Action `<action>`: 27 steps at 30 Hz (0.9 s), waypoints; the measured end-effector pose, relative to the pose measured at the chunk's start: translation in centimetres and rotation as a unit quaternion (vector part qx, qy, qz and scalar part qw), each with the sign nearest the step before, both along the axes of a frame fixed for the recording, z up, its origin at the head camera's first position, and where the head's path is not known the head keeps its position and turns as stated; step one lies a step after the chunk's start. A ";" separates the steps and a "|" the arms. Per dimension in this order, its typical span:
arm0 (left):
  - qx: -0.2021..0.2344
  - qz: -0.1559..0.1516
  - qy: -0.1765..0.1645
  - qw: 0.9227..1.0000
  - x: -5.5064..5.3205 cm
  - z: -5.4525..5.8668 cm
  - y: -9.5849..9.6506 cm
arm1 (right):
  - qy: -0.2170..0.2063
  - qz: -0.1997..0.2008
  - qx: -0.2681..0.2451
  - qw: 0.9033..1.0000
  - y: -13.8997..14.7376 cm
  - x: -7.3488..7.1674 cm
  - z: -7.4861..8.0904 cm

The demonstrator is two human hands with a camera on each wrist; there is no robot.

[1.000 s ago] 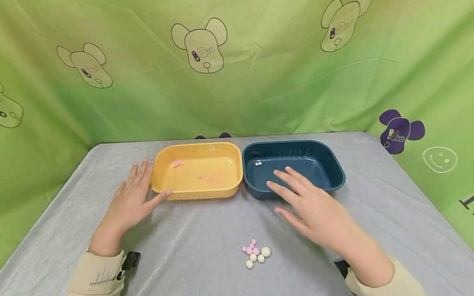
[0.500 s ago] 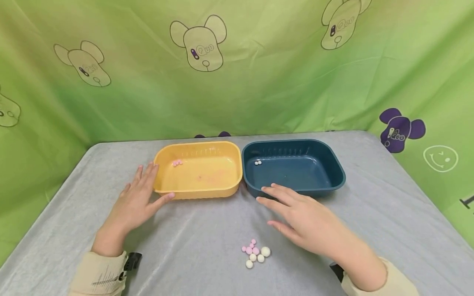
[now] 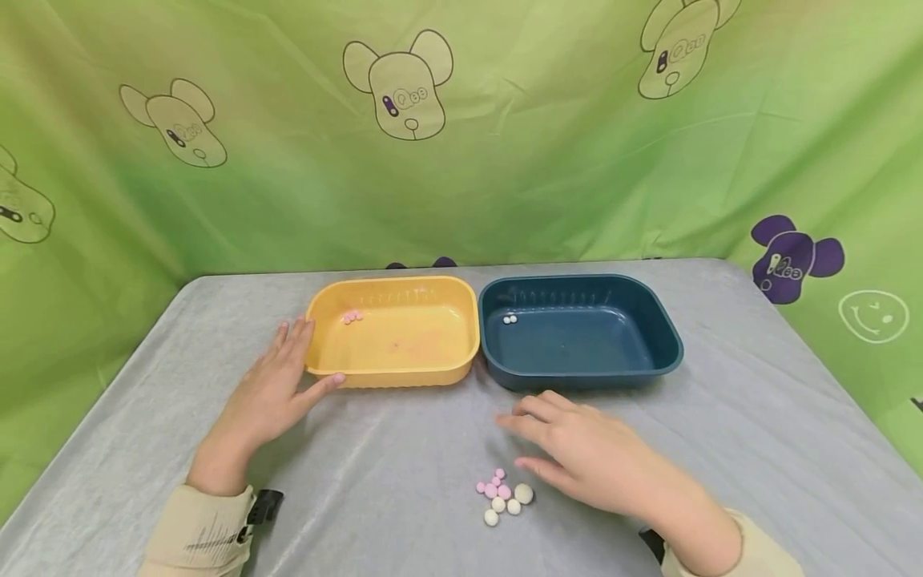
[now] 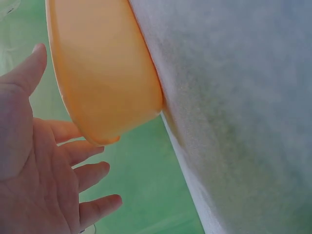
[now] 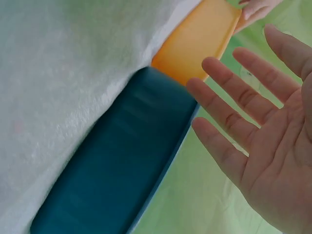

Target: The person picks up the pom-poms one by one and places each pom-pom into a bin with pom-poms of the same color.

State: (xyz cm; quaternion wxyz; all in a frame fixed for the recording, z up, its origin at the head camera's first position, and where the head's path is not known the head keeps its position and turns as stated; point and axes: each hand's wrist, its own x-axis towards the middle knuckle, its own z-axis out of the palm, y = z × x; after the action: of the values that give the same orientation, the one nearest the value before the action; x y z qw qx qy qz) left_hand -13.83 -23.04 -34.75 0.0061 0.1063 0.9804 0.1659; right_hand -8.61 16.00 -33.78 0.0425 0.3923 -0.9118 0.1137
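My left hand [image 3: 267, 397] rests with spread fingers against the left end of the yellow tub [image 3: 392, 377]; in the left wrist view its fingers lie by the rim and the palm holds nothing. Over the cloth, in front of the dark blue tub [image 3: 584, 377], hovers my right hand [image 3: 591, 453], fingers loosely extended and nothing in them. Just left of its thumb lies a cluster of small pink balls [image 3: 491, 490] and larger white balls [image 3: 523, 494]. Several tiny pink balls [image 3: 352, 317] sit inside the yellow tub, and two tiny white balls [image 3: 510, 319] inside the blue one.
The two tubs stand side by side, ends touching or nearly so, towards the back of a table covered in grey cloth [image 3: 389, 481]. Behind the table hangs a green curtain [image 3: 534, 184] printed with cartoon heads.
My right hand has come back from over the blue tub towards me, lower and nearer the ball cluster. The left hand stays at the yellow tub. The head view has shifted slightly.
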 end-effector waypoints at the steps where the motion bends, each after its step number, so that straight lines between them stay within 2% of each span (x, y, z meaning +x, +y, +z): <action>1: 0.002 -0.002 0.000 1.000 0.0 -0.1 0.0 | -0.006 0.001 0.002 1.000 0.0 0.0 -0.1; 8: 0.023 -0.021 -0.003 1.000 -0.1 -0.2 -0.1 | -0.047 0.011 0.016 0.999 -0.5 -0.1 -0.3; 13: 0.024 -0.018 -0.010 0.999 0.1 -0.1 -0.1 | -0.073 0.032 0.021 0.997 -0.7 -0.6 -0.5; 20: 0.015 -0.019 0.006 1.000 0.2 0.0 0.1 | -0.117 0.049 0.029 0.991 -0.8 -1.2 -1.0; 27: 0.021 -0.020 0.002 1.000 0.1 0.0 -0.1 | -0.118 0.068 0.047 0.990 -1.5 -1.4 -1.2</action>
State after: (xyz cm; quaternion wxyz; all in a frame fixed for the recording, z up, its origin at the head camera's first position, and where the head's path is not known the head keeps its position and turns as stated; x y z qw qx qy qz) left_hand -13.78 -23.12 -34.80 0.0057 0.1264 0.9744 0.1859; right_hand -10.00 14.52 -34.99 -0.0915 0.4388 -0.8860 0.1191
